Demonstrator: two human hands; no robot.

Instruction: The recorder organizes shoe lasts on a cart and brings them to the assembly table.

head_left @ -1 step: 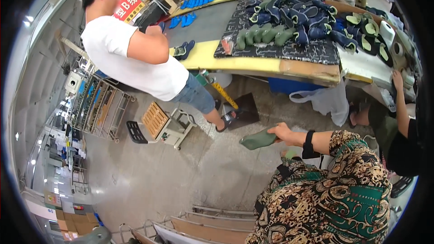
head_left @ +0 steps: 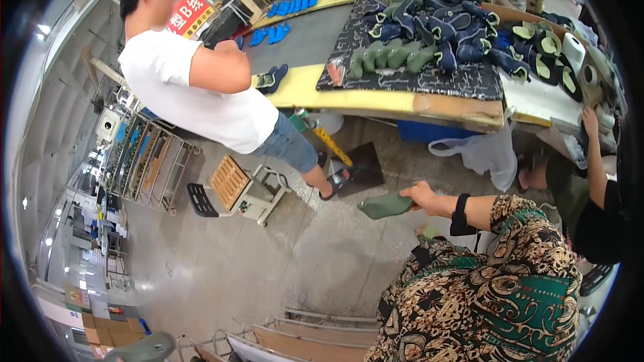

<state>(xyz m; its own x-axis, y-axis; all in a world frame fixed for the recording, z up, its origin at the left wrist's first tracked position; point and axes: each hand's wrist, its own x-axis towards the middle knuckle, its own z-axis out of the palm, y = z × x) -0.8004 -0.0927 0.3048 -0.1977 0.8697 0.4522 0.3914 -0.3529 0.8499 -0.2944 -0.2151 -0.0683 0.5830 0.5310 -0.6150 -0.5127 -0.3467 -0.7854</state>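
My right hand (head_left: 422,197), with a black band at the wrist, is closed round one end of a dark green shoe (head_left: 386,206). The shoe hangs over the floor, its other end pointing left, apart from the table. My left hand is out of view. Beyond, on the patterned black mat (head_left: 429,83) of the long table, stands a row of similar green shoes (head_left: 392,55). Behind and beside them lies a heap of navy shoes (head_left: 439,23). A grey-green rounded thing (head_left: 144,348), perhaps a shoe, shows at the lower left edge; what supports it is hidden.
A person in a white shirt (head_left: 181,87) stands at the table's left side. Behind them are a wooden-slatted stool (head_left: 229,181) and a wheeled rack (head_left: 151,167). Rack boards (head_left: 302,342) lie below. Another person's arm (head_left: 593,137) reaches in at right, past a white bag (head_left: 490,154).
My right hand and the green shoe have shifted very slightly to the right. The grey-green thing at the lower left sits a little higher in view.
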